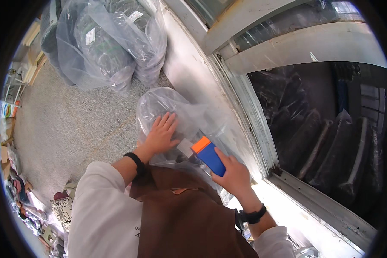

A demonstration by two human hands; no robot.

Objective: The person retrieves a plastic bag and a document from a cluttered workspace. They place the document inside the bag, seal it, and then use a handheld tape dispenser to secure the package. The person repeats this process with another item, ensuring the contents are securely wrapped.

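Note:
My left hand (162, 133) lies flat with its fingers spread on a clear plastic bag (159, 98) around a rolled bundle. The bundle stands right before me, against the wall side. In my right hand (233, 175) is a blue handheld device (211, 159) with an orange end, which points up and left. That orange end lies at the edge of a white label (184, 147) on the bag; whether it touches cannot be told. My fingers cover the device's lower part. My brown apron (187, 219) hides the near end of the bundle.
More plastic-wrapped rolls (104, 54) with white labels stand on the speckled floor (67, 116) at upper left. To the right runs a white ledge (193, 74) below a sliding window frame (245, 106); its dark glass reflects wrapped rolls. A patterned bag (63, 209) sits at lower left.

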